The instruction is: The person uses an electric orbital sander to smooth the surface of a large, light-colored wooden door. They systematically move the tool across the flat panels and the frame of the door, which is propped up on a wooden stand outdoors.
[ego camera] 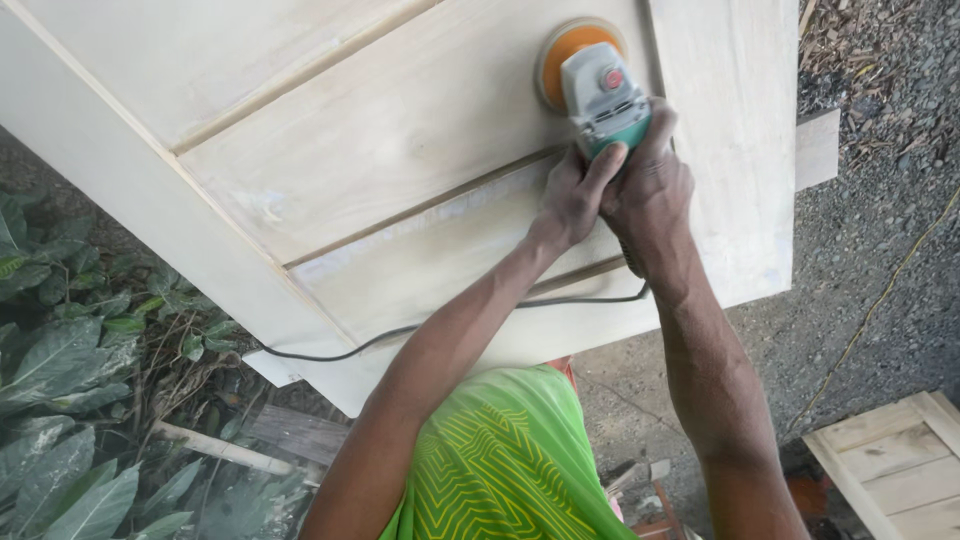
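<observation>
A pale wooden panelled door point(380, 150) lies flat in front of me. On its upper right part rests a grey and green power sander point(600, 95) with an orange round disc point(565, 45) pressed to the wood. My left hand point(578, 195) grips the sander's rear from the left. Beside it, my right hand point(650, 185) wraps the same rear end from the right. A black cord point(400, 333) trails from the tool across the door's near edge to the left.
Green leafy plants point(70, 400) fill the lower left, with sticks and a plank below the door. Grey gravel ground point(880, 270) lies to the right. Another pale wooden frame piece point(890, 460) sits at the lower right.
</observation>
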